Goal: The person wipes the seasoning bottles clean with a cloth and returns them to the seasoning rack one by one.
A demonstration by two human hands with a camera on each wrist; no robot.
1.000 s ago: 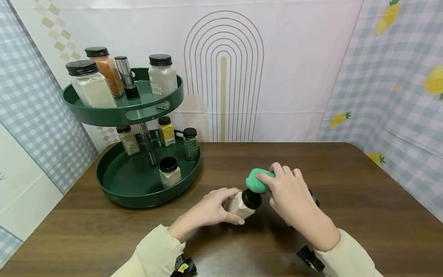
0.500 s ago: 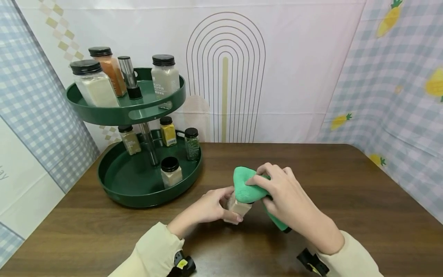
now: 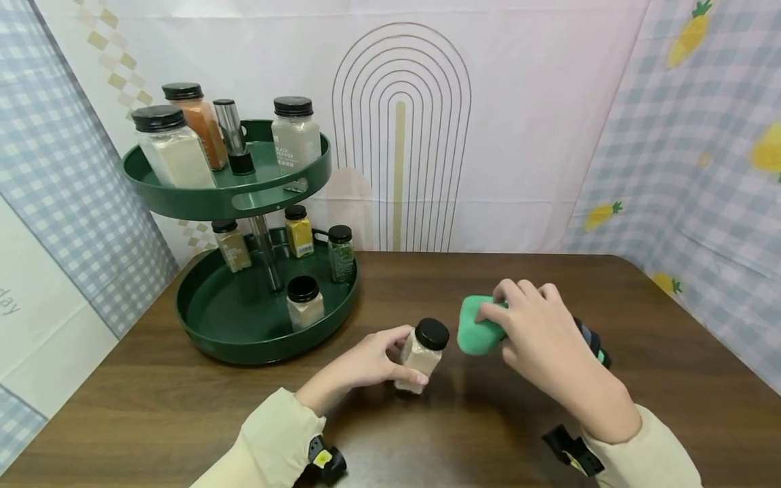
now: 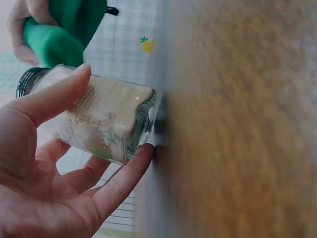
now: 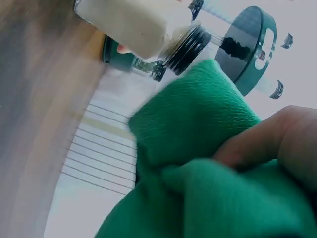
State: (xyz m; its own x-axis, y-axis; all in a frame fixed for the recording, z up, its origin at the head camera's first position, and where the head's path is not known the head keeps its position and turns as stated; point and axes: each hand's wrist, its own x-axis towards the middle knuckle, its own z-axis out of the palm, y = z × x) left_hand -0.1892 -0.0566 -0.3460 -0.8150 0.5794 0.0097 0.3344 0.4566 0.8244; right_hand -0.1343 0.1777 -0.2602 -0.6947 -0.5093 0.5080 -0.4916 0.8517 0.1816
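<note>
My left hand (image 3: 372,362) grips a square glass spice jar (image 3: 421,356) with a black lid (image 3: 432,334), fingers and thumb around its sides. Pale powder fills most of this jar, which leans slightly to the right; the left wrist view shows its glass base (image 4: 144,119) close above the wooden table. To the right, my right hand (image 3: 543,332) pinches a folded green cloth (image 3: 478,329), held a little apart from the lid. The right wrist view has the cloth (image 5: 193,119) bunched beneath the thumb. Part of the cloth is hidden behind the right hand.
A green two-tier turntable rack (image 3: 262,352) stands at the left of the wooden table (image 3: 659,366). Large jars and a silver-and-black bottle (image 3: 232,135) occupy its upper tier. Several small spice jars, including a yellow one (image 3: 299,232), sit below. Printed fabric hangs behind.
My right hand brought the green cloth left over the jar's lid, then drew it away to the right. The jar in my left hand now tips less, and its lid is uncovered.
</note>
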